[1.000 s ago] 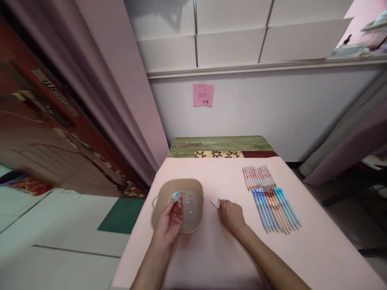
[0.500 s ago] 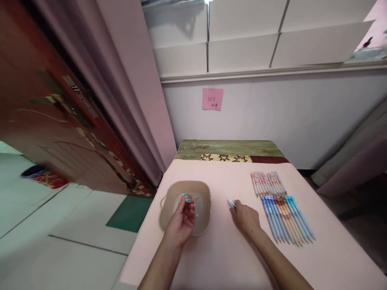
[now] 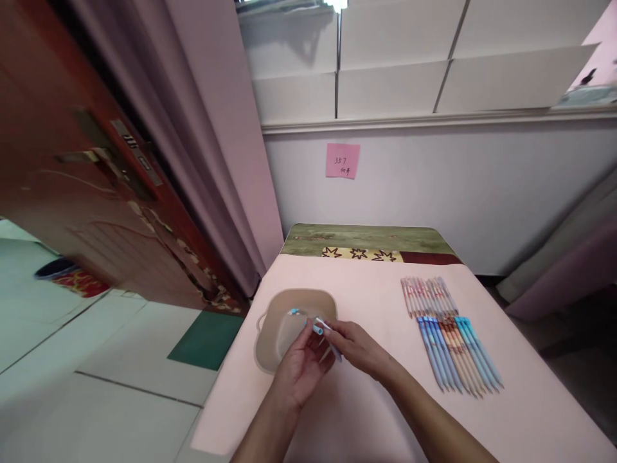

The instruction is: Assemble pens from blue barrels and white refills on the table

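Light-blue tube point(image 3: 317, 330) pinched in L hand point(image 3: 303, 370), palm up, over beige basin point(image 3: 267, 341); R hand point(image 3: 357, 348), back up, pinches slim pale pen part point(image 3: 336, 353) right by it. Pens point(image 3: 457, 357) in 2 rows on table point(image 3: 380, 399), R side.

The right hand point(image 3: 354, 347), a second ago low over the table to the right of the beige plastic basin point(image 3: 270, 331), has come across to meet the left hand point(image 3: 304, 368), bringing the slim white and pale-blue pen part point(image 3: 336, 352) close beside the small light-blue plastic tube point(image 3: 318, 330). The left hand has shifted rightward, toward the basin's near right corner, and the small white pieces inside are now hidden.
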### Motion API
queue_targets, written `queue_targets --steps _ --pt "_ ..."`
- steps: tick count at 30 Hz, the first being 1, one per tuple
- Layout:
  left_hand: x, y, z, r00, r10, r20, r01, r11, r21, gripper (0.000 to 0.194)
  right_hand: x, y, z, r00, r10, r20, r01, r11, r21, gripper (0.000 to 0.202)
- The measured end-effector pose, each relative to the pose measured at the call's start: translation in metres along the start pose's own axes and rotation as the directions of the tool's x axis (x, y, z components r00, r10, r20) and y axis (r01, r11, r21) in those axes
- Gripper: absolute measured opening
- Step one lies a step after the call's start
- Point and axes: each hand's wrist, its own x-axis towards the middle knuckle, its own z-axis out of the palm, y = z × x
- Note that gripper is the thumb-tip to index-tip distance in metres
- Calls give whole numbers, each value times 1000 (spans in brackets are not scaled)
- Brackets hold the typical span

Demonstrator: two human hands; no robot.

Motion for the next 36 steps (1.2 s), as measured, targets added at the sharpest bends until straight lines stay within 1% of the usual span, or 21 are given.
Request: queue_targets --steps 5,8,10,11,13,14,15,17,19,21,23,25,29,31,36 --pt "0 1 -2 996 55 -73 -54 999 7 15 0 1 13 997 0 -83 -2 1000 -28 33" --pt "1 4 -1 996 58 -72 -59 998 -13 14 -1 4 17 985 23 -173 -22 1000 5 33" --pt "0 6 0 996 60 -71 -62 998 -25 15 -2 7 13 961 74 -267 -52 995 85 31" --pt "0 7 0 995 65 -72 -67 997 -30 15 -3 7 8 943 109 -313 -62 986 157 30" --pt "-3 8 2 994 74 -75 -77 996 -40 14 -2 4 -5 913 159 -376 -28 944 330 26" --pt "-4 8 3 995 70 -71 -73 996 -41 14 0 1 -12 907 161 -389 10 915 402 25" --pt "-6 8 4 996 60 -62 -62 997 -40 14 1 -3 -19 907 146 -396 53 891 450 25" --pt "-9 6 7 998 42 -39 -44 999 -33 14 6 -11 -29 905 98 -414 122 873 472 26" --pt "-12 4 10 999 35 -20 -36 999 -27 14 13 -16 -33 893 93 -441 142 870 472 29" --pt "-14 2 13 999 36 -7 -36 999 -21 13 21 -18 -31 878 117 -464 158 844 512 33" --pt "-16 1 15 1000 24 1 -24 1000 -7 14 27 -17 -25 877 132 -462 174 809 562 35" --pt "-18 1 18 1000 16 8 -16 1000 11 15 31 -15 -18 886 136 -443 174 788 591 34" --pt "-19 2 21 1000 10 20 -10 1000 8 16 32 -13 -10 913 136 -385 141 779 611 32" --pt "-19 2 22 1000 2 28 -2 1000 -4 16 31 -13 -10 913 131 -385 143 783 605 32" --pt "-18 2 21 998 -22 57 23 1000 -6 17 31 -14 -17 888 133 -440 168 797 580 33"
